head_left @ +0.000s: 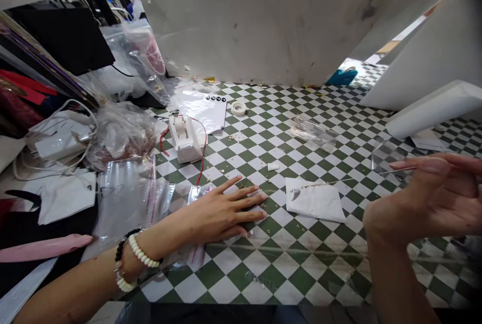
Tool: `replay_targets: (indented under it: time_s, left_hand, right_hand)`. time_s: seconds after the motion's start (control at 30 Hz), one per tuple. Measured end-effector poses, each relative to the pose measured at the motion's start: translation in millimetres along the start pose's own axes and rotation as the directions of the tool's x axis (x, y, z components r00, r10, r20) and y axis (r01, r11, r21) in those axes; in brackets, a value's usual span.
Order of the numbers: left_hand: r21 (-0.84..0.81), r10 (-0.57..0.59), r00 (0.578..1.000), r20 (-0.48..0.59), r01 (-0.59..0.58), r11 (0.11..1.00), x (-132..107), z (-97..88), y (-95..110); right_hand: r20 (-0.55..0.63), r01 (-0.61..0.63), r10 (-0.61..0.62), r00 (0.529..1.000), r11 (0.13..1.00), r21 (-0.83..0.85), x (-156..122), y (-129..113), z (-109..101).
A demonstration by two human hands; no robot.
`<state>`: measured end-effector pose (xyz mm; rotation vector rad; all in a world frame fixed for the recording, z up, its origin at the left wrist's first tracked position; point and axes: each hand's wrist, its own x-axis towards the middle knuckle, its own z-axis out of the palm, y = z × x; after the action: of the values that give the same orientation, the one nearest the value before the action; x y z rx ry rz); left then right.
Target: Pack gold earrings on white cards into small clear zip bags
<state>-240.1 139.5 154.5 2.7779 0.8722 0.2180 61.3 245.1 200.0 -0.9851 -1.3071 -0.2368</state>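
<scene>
My left hand (220,211) lies flat with fingers stretched out on a small clear plastic bag (196,253) on the green-and-white checkered table (286,268). Bead bracelets circle that wrist. My right hand (433,203) is raised at the right, fingers pressed together on a clear plastic bag (391,158) held above the table. A white cloth (314,201) with a thin chain across it lies between the hands. Tiny gold beads are scattered around my left fingertips.
A white tape dispenser (184,138) with red thread stands behind my left hand. A tape roll (238,108), a white card (203,108) and a clear box (312,130) lie farther back. Piled plastic bags (124,135) and cables crowd the left. White foam boards (433,108) rise behind and right.
</scene>
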Motion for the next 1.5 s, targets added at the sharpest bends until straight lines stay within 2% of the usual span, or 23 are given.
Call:
replay_targets:
  time_s: [0.07,0.13,0.3,0.5,0.6,0.73,0.87,0.97,1.07,1.17,1.27,1.33,1.47,1.5]
  left_hand:
    - [0.016,-0.045,0.999,0.003,0.045,0.999,-0.9,0.6,-1.9]
    - [0.011,-0.066,0.998,0.01,0.066,0.998,-1.4,0.4,-3.1]
    - [-0.024,-0.033,0.999,0.016,0.034,0.999,-0.3,2.1,-1.8]
    - [-0.019,-0.084,0.996,-0.036,0.083,0.996,0.1,3.7,-1.1]
    - [-0.034,-0.067,0.997,-0.024,0.066,0.997,-0.3,4.0,-1.8]
    - [-0.015,-0.104,0.994,-0.018,0.104,0.994,-0.4,3.8,-2.3]
    - [-0.037,-0.077,0.997,-0.019,0.076,0.996,-0.5,3.0,-2.6]
    - [-0.05,-0.081,0.996,-0.026,0.08,0.996,-0.3,3.0,-3.0]
    - [-0.053,-0.083,0.996,-0.029,0.082,0.995,0.3,2.8,-3.3]
    - [-0.039,-0.081,0.997,-0.009,0.08,0.996,0.9,2.4,-3.5]
    - [-0.013,-0.08,0.997,0.011,0.08,0.997,1.2,2.2,-3.4]
    - [0.004,-0.074,0.997,0.007,0.074,0.997,1.3,2.4,-3.2]
    - [0.036,-0.055,0.998,-0.033,0.056,0.998,2.3,4.3,-3.2]
    - [0.042,-0.056,0.997,-0.05,0.058,0.997,2.7,5.1,-3.5]
  right_hand:
    - [-0.052,0.123,-0.119,0.992,0.989,0.081,-0.1,-1.2,4.3]
    - [-0.044,0.165,-0.161,0.986,0.979,0.121,-0.9,-1.2,7.5]
    - [-0.037,0.171,-0.167,0.985,0.977,0.129,-2.6,3.2,8.2]
    - [-0.041,0.168,-0.164,0.986,0.972,0.163,-3.0,3.8,8.4]
    - [-0.031,0.19,-0.188,0.982,0.967,0.169,-3.4,5.0,8.5]
    - [-0.022,0.191,-0.19,0.982,0.966,0.172,-4.0,7.6,7.3]
    - [0.071,0.155,-0.179,0.981,0.953,0.26,-5.6,-0.9,6.9]
    - [0.288,-0.017,-0.087,0.954,0.941,0.339,-7.5,-15.1,6.0]
    - [0.528,-0.214,-0.006,0.849,0.911,0.354,-10.0,-26.3,2.9]
    - [0.748,-0.404,-0.015,0.664,0.834,0.375,-13.6,-30.2,-0.7]
    - [0.87,-0.55,-0.085,0.485,0.744,0.38,-17.0,-31.2,-1.7]
    - [0.925,-0.528,-0.128,0.357,0.789,0.313,-18.2,-32.4,-0.8]
    - [0.989,-0.318,-0.143,-0.021,0.939,0.129,-21.1,-34.8,2.3]
    - [0.985,-0.276,-0.141,-0.097,0.955,0.109,-23.0,-35.0,3.1]
